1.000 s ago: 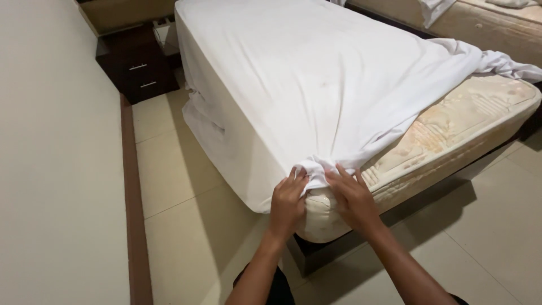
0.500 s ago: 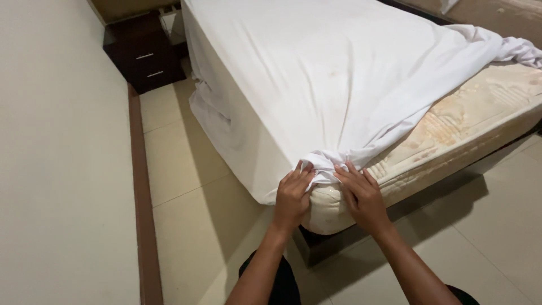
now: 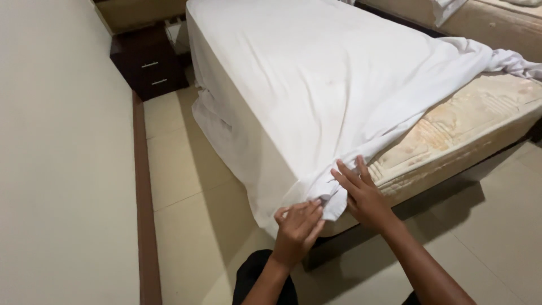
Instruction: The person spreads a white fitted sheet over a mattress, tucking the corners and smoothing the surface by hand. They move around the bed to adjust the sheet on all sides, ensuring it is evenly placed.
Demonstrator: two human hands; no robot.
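At lower centre of the frame, left hand (image 3: 298, 227) pinches the white sheet (image 3: 316, 96) at the mattress (image 3: 463, 127) corner, grip closed on the hem. Right hand (image 3: 364, 195) lies flat on the sheet just beside it, fingers spread. Nightstand (image 3: 148, 66) at upper left, beside the wall (image 3: 56, 158)

A dark wooden nightstand (image 3: 148, 69) with two drawers stands upper left, against the cream wall (image 3: 62, 158). Beige floor tiles (image 3: 192, 186) run along a brown skirting strip (image 3: 142, 192). A second bed (image 3: 480, 14) sits upper right.
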